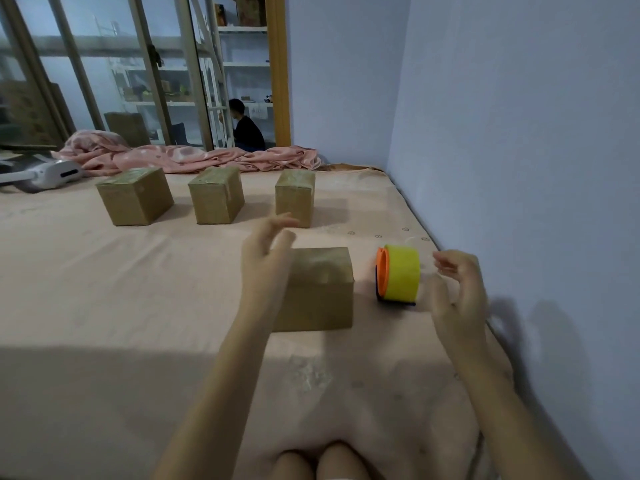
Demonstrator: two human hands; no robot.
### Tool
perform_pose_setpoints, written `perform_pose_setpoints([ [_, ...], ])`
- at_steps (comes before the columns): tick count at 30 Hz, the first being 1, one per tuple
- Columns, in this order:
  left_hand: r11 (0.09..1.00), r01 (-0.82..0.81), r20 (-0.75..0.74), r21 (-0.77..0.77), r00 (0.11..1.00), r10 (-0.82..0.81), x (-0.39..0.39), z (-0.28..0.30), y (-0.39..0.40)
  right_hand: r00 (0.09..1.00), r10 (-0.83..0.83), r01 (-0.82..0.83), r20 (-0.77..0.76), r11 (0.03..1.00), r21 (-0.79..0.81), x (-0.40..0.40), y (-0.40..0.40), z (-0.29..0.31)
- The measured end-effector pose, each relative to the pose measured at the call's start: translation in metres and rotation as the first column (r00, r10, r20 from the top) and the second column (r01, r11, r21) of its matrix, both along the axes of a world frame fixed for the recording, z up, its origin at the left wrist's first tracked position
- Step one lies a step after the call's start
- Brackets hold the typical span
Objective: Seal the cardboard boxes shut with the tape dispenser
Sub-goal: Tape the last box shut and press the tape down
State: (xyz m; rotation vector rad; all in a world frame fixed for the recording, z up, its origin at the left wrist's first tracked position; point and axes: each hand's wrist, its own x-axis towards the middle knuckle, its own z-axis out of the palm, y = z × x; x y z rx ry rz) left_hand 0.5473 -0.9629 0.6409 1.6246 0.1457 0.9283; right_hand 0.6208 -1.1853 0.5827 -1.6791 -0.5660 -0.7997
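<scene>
A closed cardboard box (pixel 320 289) with glossy tape across its top sits on the bed in front of me. My left hand (pixel 266 251) hovers at the box's left edge, fingers spread, holding nothing. The tape dispenser (pixel 398 275), yellow roll with an orange side and dark base, stands on the bed just right of the box. My right hand (pixel 457 289) is right of the dispenser, fingers loosely curled beside a clear tape end; whether it pinches the tape is unclear. Three more taped boxes stand in a far row: left (pixel 135 197), middle (pixel 216 195), right (pixel 295 197).
The pink bedsheet (pixel 138 289) covers the mattress. A crumpled pink blanket (pixel 194 157) lies along the far edge, a white appliance (pixel 45 174) at far left. A blue wall (pixel 519 168) borders the right side. My knees (pixel 322 462) show at the bottom. A person sits in the far room.
</scene>
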Motion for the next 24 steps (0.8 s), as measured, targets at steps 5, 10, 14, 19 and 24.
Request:
perform_pose_setpoints([
  [5,0.99,0.001,-0.205,-0.144,0.978,-0.031,-0.006,-0.027,0.035,0.884,0.298,-0.372,-0.361,0.915,-0.155,-0.03,0.064,0.015],
  [10,0.963,0.037,-0.289,-0.269,0.95,-0.117,-0.001,-0.053,0.031,0.686,0.343,-0.424,-0.642,0.905,0.031,-0.032,0.097,0.007],
  [14,0.934,0.063,-0.228,-0.352,0.962,-0.151,0.003,-0.061,0.033,0.654,0.351,-0.393,-0.671,0.915,0.095,-0.031,0.1,0.001],
  [19,0.869,0.193,-0.194,-0.455,0.931,-0.309,0.004,-0.065,0.045,0.655,0.336,-0.422,-0.677,0.906,0.042,-0.026,0.094,0.008],
  [24,0.882,0.168,-0.196,-0.441,0.941,-0.277,0.002,-0.067,0.054,0.984,-0.103,0.091,-0.147,0.992,-0.084,-0.054,0.094,-0.003],
])
